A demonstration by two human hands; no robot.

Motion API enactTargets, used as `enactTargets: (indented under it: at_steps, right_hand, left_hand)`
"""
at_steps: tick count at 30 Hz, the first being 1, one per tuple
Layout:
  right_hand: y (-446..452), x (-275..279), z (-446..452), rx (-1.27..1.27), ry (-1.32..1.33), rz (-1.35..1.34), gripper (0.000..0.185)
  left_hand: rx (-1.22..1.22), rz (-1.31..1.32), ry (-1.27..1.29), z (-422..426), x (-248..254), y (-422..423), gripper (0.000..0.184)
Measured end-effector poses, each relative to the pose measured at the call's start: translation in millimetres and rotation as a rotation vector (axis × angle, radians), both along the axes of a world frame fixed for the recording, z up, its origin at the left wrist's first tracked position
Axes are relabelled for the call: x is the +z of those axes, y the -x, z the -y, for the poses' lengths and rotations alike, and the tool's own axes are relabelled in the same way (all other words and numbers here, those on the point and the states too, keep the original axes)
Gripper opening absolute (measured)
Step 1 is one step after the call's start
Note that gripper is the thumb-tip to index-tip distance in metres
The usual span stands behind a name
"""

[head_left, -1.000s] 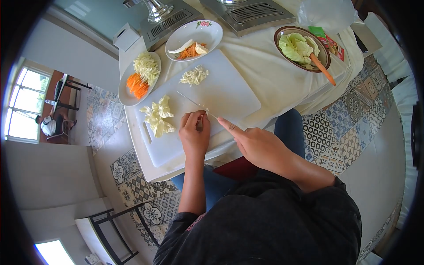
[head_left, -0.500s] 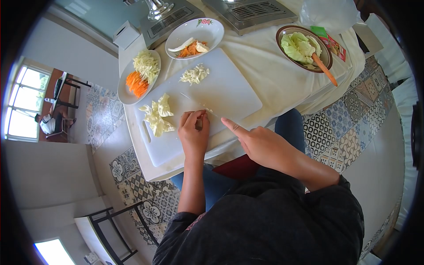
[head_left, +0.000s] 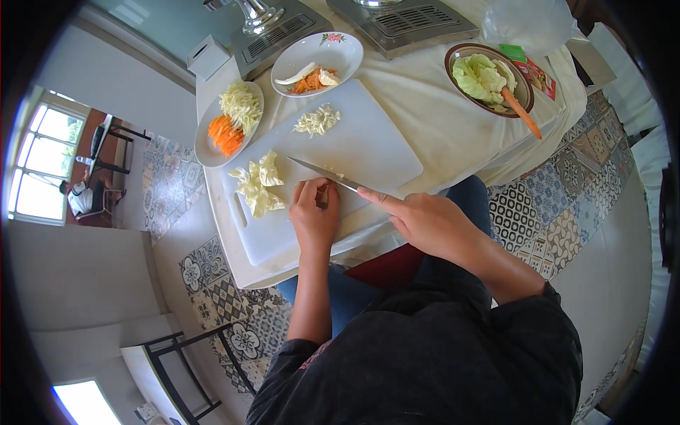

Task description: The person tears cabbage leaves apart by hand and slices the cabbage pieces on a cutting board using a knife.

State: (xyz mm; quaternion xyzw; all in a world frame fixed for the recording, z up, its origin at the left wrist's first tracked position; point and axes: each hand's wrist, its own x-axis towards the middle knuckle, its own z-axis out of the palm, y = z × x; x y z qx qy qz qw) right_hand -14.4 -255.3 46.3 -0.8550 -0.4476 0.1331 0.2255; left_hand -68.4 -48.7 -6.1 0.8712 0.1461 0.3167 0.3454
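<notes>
Our right hand point(head_left: 431, 221) clamps the kitchen knife point(head_left: 324, 173) — stiff, probably light, best held by the handle; left hand point(head_left: 314, 212) is curled — we can't tell round what.

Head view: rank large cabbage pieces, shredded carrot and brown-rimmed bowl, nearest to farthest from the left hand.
1. Large cabbage pieces, on the board, left of the left hand.
2. Shredded carrot, on the plate farther left.
3. Brown-rimmed bowl, far upper right.

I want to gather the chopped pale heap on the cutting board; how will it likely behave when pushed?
The chopped pale heap would probably spread rather than move as one, being loose small pieces. It may slide readily, since the cutting board looks smooth and flat.
</notes>
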Motion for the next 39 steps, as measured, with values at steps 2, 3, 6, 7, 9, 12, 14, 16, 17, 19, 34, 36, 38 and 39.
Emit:
enactTargets:
  at_steps: [2, 3, 6, 7, 9, 12, 14, 16, 17, 19, 34, 36, 38, 39]
  right_hand:
    - [2.1, -11.5, 6.3, -0.056, -0.146, 0.061, 0.051]
    - [2.5, -15.7, 9.8, -0.084, -0.219, 0.091, 0.045]
    - [-1.4, -15.6, 19.5, -0.091, -0.090, 0.058, 0.036]
    - [-1.8, -12.5, 20.4, -0.096, -0.056, 0.037, 0.031]
    - [-2.4, -5.6, 22.7, -0.108, 0.014, -0.005, 0.024]
    - [-3.8, -5.0, 22.9, -0.087, 0.009, 0.013, 0.022]
    - [-4.4, -4.4, 20.7, -0.085, -0.011, 0.047, 0.022]
    - [-3.2, -4.0, 17.9, -0.091, -0.038, 0.063, 0.023]
    - [-1.1, -4.1, 16.9, -0.099, -0.054, 0.061, 0.022]
    - [2.4, -3.0, 15.1, -0.104, -0.069, 0.062, 0.022]
    - [10.0, 0.6, 9.3, -0.097, 0.022, 0.021, 0.017]
    - [11.3, 4.4, 8.5, -0.101, 0.027, 0.034, 0.016]
    - [11.5, 1.6, 8.6, -0.096, 0.029, 0.057, 0.015]
    - [11.6, 0.6, 8.8, -0.094, 0.029, 0.069, 0.015]
  left_hand:
    - [-0.008, 0.014, 0.001, -1.7, -2.5, 0.1, 0.008]
    - [-0.012, 0.021, -0.013, -2.9, -4.5, 0.1, 0.008]
    - [-0.034, 0.042, 0.001, -2.1, -4.1, 0.1, 0.011]
    - [-0.042, 0.049, 0.016, -1.5, -3.4, 0.4, 0.012]
    - [-0.054, 0.025, -0.036, -3.2, -2.0, 2.3, 0.015]
    - [-0.069, -0.015, -0.041, -1.9, 0.8, 3.9, 0.017]
    - [-0.073, -0.028, -0.034, -1.4, 1.7, 4.1, 0.017]
    - [-0.076, -0.025, -0.041, -1.3, 1.4, 3.9, 0.017]
    - [-0.075, -0.029, -0.054, -0.9, 2.1, 3.4, 0.017]
    - [-0.072, -0.038, -0.077, 0.6, 3.6, 2.9, 0.017]
    - [-0.062, -0.011, -0.123, -1.1, -3.9, 0.7, 0.018]
    - [-0.056, -0.044, -0.083, 2.5, 2.6, 1.7, 0.015]
    - [-0.055, -0.055, -0.071, 3.2, 3.4, 1.8, 0.014]
    - [-0.058, -0.049, -0.081, 2.3, 1.8, 1.6, 0.014]
